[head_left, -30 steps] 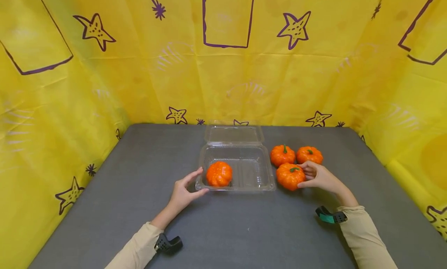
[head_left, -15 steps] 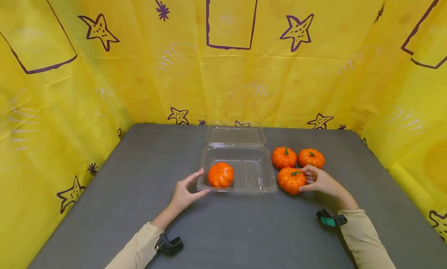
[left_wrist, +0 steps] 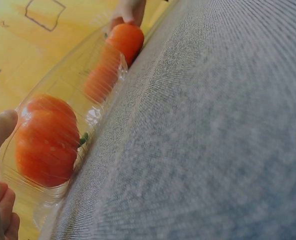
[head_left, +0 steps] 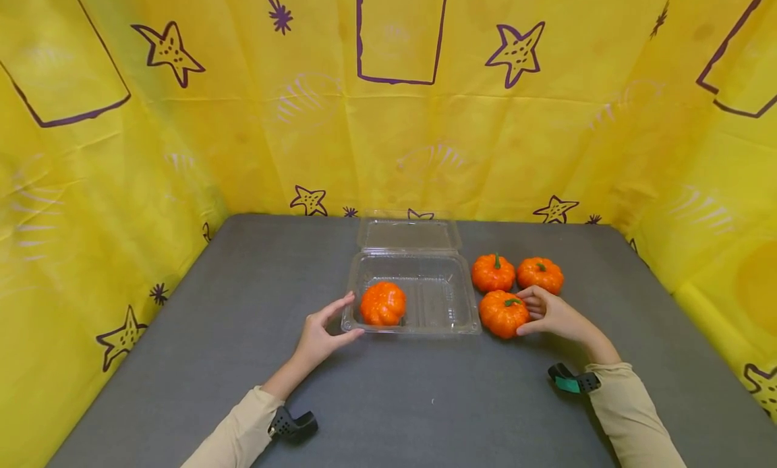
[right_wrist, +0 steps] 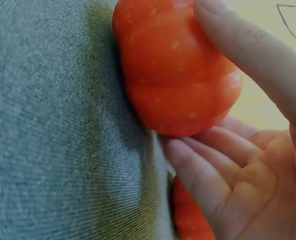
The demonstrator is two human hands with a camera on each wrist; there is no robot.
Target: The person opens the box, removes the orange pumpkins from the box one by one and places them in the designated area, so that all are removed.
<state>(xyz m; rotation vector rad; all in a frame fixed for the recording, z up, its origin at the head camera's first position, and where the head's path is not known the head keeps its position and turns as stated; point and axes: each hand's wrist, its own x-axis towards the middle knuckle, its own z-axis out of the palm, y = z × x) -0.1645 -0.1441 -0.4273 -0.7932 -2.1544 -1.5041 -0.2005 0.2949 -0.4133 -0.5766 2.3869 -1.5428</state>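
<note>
A clear plastic clamshell container [head_left: 434,331] stands with its lid [head_left: 408,235] folded back. Inside, at its left end, sits an orange toy pumpkin [head_left: 383,304]. My left hand [head_left: 318,333] holds the near left corner, thumb at the front rim and forefinger at the left side. To the right of the container are three more pumpkins. My right hand [head_left: 561,316] holds the nearest pumpkin [head_left: 502,315] by its right side; in the right wrist view the thumb [right_wrist: 238,40] lies on one side and the fingers [right_wrist: 203,170] on the other. This pumpkin rests on the table.
Behind the held pumpkin stand another pumpkin [head_left: 493,274] with an upright green stem and one [head_left: 539,275] farther right. The grey table [head_left: 425,400] is bordered by a yellow patterned cloth [head_left: 413,137] at the back and sides.
The nearest pumpkin has shifted slightly toward me and then a little left, turning slightly, with my right hand at it. The left hand and container stay in place.
</note>
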